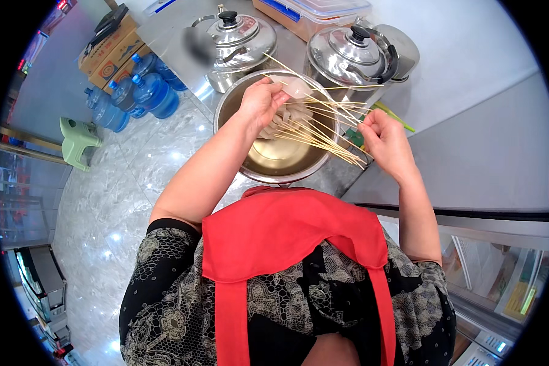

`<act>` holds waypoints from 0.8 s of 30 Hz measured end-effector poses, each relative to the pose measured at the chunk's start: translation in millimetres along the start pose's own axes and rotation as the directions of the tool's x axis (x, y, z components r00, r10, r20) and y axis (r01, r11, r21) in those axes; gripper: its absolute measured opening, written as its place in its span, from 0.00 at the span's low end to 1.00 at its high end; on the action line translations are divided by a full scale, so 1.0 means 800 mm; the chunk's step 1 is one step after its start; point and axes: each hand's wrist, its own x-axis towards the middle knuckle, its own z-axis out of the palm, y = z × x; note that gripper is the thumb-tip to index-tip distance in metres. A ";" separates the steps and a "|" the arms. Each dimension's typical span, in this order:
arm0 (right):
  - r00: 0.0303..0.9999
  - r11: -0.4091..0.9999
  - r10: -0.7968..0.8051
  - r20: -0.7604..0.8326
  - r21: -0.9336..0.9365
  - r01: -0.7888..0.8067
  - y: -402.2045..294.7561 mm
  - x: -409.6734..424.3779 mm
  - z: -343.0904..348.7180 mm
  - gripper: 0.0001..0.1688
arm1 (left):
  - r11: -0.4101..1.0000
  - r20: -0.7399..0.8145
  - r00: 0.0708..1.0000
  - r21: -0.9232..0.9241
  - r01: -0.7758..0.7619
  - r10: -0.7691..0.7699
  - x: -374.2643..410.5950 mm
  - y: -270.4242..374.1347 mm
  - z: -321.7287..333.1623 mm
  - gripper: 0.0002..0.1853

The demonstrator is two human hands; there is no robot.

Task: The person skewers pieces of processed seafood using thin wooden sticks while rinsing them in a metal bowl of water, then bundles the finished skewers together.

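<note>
My left hand (263,103) holds a pale, translucent slice of food (293,87) between thumb and fingers above a large round metal basin (297,176). Thin wooden skewers (322,142) lie fanned over the basin's right side, their left ends among more pale slices (297,114). Yellowish liquid or a shiny bottom shows in the basin's near part. At the basin's right rim, my right hand (377,132) pinches the end of a skewer with thumb and forefinger; that skewer reaches up and left toward the slice.
Two steel kettles (251,34) (336,48) and a lidded plastic box (311,16) stand beyond the basin. Blue water bottles (153,94), cardboard boxes (112,50) and a green stool (75,142) are on the left. Something green (393,114) lies behind my right hand, beside a grey surface (480,151).
</note>
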 end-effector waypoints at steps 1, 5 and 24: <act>1.000 1.000 0.010 0.007 0.005 -0.010 0.003 0.001 -0.001 0.07 | 0.999 0.053 0.998 -0.029 0.029 -0.028 0.001 0.001 -0.003 0.19; 0.999 1.000 0.017 0.038 -0.011 -0.017 0.011 0.004 -0.004 0.08 | 0.993 -0.020 0.998 -0.096 0.064 -0.066 0.002 -0.002 0.000 0.11; 0.813 0.986 -0.166 -0.558 -0.078 0.148 0.098 -0.126 -0.055 0.05 | 0.732 0.015 0.975 0.658 -0.177 0.222 -0.093 0.011 -0.069 0.11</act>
